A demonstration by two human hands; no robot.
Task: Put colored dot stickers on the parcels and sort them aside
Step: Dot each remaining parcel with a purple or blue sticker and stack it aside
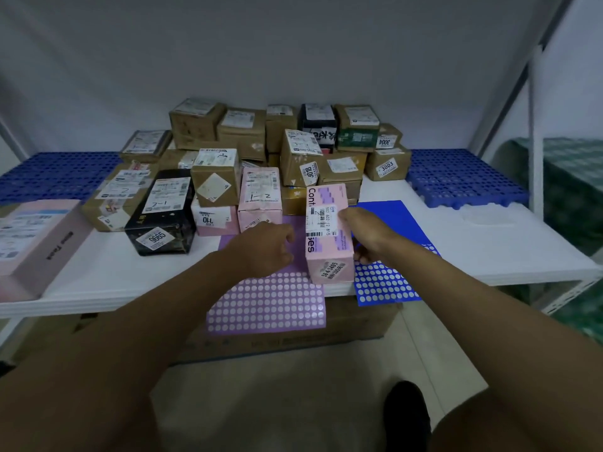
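A long pink parcel [329, 249] with white labels lies on the white table between two sticker sheets. My right hand [367, 234] grips its right side, thumb on the top label. My left hand [266, 247] hovers with loosely curled fingers over the purple sticker sheet [267, 305], just left of the parcel, and holds nothing that I can see. The blue sticker sheet [386, 285] lies to the right under my right wrist; both sheets hang over the table's front edge. A pile of parcels [248, 158] fills the back of the table.
A black box [163, 213] and a large pink box [36, 239] stand at the left. Blue perforated mats [463, 177] lie at both back sides of the white table [489, 243]. A cardboard carton [293, 344] sits under the table edge. A metal rack post [535, 141] rises at right.
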